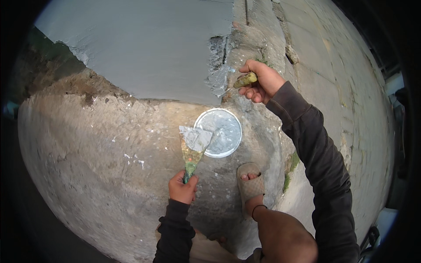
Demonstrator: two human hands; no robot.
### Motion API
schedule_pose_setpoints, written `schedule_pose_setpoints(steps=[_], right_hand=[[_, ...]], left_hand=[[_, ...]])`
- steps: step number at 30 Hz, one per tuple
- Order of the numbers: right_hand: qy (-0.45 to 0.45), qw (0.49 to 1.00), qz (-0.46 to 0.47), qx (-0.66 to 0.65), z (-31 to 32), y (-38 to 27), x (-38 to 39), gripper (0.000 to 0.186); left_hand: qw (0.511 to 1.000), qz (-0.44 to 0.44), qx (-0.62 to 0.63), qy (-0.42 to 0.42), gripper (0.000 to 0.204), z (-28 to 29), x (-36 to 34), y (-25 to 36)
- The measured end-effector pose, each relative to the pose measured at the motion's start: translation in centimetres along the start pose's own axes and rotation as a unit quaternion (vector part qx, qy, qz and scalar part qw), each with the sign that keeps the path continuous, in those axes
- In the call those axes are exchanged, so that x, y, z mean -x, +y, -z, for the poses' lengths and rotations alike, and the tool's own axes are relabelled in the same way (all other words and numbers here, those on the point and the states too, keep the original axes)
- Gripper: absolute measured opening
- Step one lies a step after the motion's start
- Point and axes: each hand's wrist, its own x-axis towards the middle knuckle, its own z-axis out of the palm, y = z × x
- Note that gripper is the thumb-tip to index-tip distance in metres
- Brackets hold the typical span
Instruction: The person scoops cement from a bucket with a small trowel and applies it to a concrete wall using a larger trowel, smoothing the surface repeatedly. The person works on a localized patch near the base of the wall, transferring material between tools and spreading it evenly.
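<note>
In the head camera's view, 2 bare hands in dark sleeves work above a rough concrete floor [105, 144] at the foot of a grey-coated wall [149, 48]. The left hand [183, 187], at the lower middle of the frame, is closed around the green handle of a wide putty knife [192, 153]. Its flared blade points up the frame, the broad end covered with a lump of pale grey paste [197, 138]. The blade overlaps the left rim of a round, white-rimmed container [219, 156] at the centre of the frame; whether the 2 touch cannot be told. More grey paste lies inside the container, which sits on the floor just below the wall's bottom corner. The right hand [262, 82], at the upper right of centre, grasps the worn yellowish handle of a second tool [245, 80], with the fingers curled beneath and the thumb above. That tool's blade is too faint to make out against the wall's ragged, chipped right edge, which lies just left of the hand. Below the container, 1 foot in a beige checked slide sandal [251, 187] stands on the floor, a thin dark band [258, 212] around the ankle. White flecks [135, 160] dot the concrete left of centre, and a green tuft of grass [287, 182] grows right of the sandal.
</note>
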Motion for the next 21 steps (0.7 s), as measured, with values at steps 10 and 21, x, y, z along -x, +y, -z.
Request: schedule_pose_setpoints(steps=[10,21], right_hand=[[-0.005,0.993,0.098,0.058,1.2,-6.3,0.5,0.053],[0.007,0.996,0.020,0.091,1.2,-2.5,-1.9,0.050]], left_hand=[[1.000,0.003,0.002,0.002,0.012,-0.2,-0.5,-0.3],[1.000,0.012,-0.006,0.003,0.013,-0.9,-1.0,-0.4]])
